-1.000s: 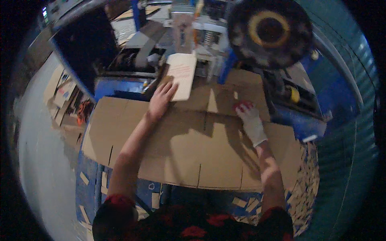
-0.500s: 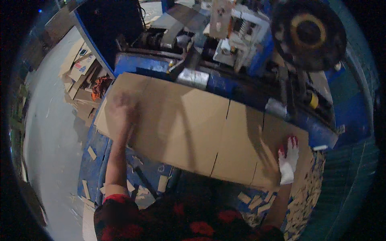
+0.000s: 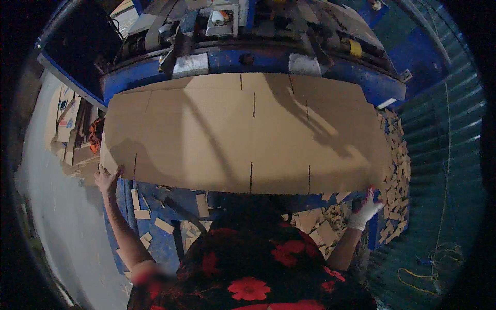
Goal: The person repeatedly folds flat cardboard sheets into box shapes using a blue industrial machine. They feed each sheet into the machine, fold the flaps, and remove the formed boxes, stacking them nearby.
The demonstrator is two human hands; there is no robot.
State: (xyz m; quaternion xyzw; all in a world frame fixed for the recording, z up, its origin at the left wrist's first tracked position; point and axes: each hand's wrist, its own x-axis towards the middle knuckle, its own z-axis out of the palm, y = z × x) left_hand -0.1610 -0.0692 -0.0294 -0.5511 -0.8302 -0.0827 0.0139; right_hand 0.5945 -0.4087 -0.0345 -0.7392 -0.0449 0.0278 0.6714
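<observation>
A wide brown cardboard sheet [image 3: 222,139] with dark slots cut into its edges spans the space before me. Behind it shows the far edge of another cardboard sheet [image 3: 266,81], its slots out of line with the upper one's. My bare left hand [image 3: 107,180] grips the upper sheet at its near left corner, the fingers partly hidden by the board. At the near right corner, my right hand [image 3: 368,211], in a white glove with red fingertips, pinches the same sheet's edge.
A blue machine [image 3: 243,59] with metal plates stands along the far side. Cardboard scraps [image 3: 397,170] are heaped at right, with more on the blue surface below the sheet. Flattened cardboard pieces [image 3: 67,129] lie at left. A green corrugated wall [image 3: 423,134] rises at right.
Both hands have moved from on top of the cardboard to its near corners. The view has turned, and the top sheet now lies out of line with the one behind it.
</observation>
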